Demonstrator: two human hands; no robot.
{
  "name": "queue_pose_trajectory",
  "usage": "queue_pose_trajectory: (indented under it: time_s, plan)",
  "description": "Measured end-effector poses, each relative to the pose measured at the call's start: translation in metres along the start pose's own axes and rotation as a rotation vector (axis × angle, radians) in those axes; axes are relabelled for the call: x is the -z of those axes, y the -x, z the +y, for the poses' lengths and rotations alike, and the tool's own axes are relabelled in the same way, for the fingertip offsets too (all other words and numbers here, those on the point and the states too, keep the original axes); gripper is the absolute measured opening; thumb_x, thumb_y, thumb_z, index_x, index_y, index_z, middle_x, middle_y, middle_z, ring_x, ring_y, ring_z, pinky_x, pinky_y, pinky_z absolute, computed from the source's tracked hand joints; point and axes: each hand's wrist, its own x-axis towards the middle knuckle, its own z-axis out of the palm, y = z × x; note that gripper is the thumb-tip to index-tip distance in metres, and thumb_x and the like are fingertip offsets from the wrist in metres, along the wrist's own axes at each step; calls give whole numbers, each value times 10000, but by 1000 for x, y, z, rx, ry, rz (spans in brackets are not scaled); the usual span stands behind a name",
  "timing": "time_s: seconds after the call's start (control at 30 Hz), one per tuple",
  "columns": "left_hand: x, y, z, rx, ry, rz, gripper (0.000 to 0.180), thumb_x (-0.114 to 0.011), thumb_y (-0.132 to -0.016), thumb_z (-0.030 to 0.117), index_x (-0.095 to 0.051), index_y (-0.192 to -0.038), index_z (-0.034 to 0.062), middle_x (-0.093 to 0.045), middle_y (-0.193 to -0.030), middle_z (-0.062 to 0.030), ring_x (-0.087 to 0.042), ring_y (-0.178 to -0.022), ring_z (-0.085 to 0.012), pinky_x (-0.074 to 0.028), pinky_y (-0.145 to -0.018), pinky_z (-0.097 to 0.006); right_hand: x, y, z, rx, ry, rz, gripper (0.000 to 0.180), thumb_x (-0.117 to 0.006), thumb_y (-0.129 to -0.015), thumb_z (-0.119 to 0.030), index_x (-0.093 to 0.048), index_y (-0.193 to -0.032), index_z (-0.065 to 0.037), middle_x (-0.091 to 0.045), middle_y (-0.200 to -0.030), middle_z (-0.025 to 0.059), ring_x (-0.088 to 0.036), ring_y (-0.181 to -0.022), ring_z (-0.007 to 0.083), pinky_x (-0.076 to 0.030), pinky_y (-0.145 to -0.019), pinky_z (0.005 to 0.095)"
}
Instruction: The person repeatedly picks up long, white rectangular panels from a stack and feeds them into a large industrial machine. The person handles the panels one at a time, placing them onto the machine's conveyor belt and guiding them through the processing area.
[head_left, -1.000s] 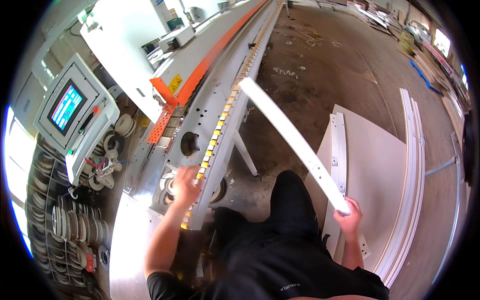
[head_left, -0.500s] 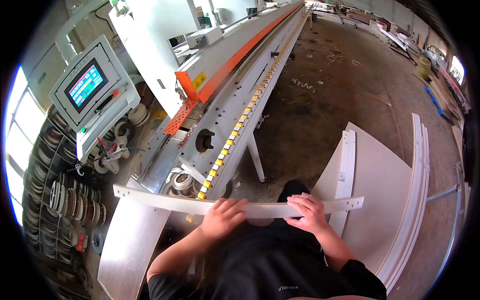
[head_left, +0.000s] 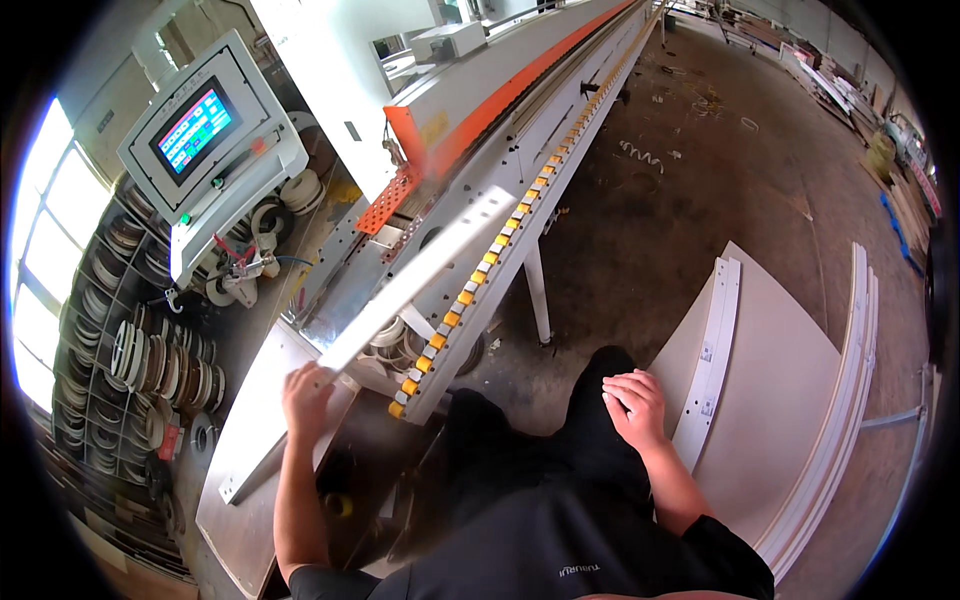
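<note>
A long white strip of board with small holes at its ends slants from near left to far right, partly blurred. My left hand is closed on its nearer part, above the brown side table. The far end of the strip reaches over the bed of the machine, beside the row of yellow rollers. My right hand hovers away from the strip, its fingers loosely bent and holding nothing. Below and to the right of it, another white strip with holes lies on a large pale panel.
A control panel with a lit screen stands at the left, above racks of edge-band rolls. The orange guard runs along the machine. Several long white strips lie along the panel's right edge. Scraps litter the floor.
The strip has swung from lying across in front of me to pointing along the machine. My left hand has moved left with it, and my right hand has let go. The view has shifted slightly.
</note>
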Motion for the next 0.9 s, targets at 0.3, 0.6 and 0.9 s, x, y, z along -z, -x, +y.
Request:
queue_pose_trajectory:
  time_s: [0.3, 0.6, 0.9]
  plan:
    - [0, -2, -87, 140, -177, 16, 410, -856, -879, 69, -775, -1280, 65, -746, -1424, -119, -644, -1357, -348, -513, -1166, -463, -19, 30, -1, -71, -139, -136, 144, -903, -876, -180, -791, -823, -108, -817, -878, 3, -769, -860, 230, -565, -913, 414]
    - [-82, -90, -42, 24, -211, 23, 357, -741, -989, 192, -736, -1328, 81, -733, -1386, -98, -628, -1318, -367, -496, -1145, -487, -50, 40, -7, -120, -199, -251, 221, -873, -907, -252, -797, -755, -109, -795, -794, 16, -756, -792, 241, -574, -788, 384]
    - [-123, -150, -72, -30, -448, 203, 197, -670, -1028, 278, -819, -976, 159, -745, -1022, -24, -705, -1063, -283, -582, -911, -422, -59, 45, -3, -156, -159, -291, 179, -844, -908, -209, -794, -769, -108, -802, -817, 32, -759, -812, 253, -578, -765, 393]
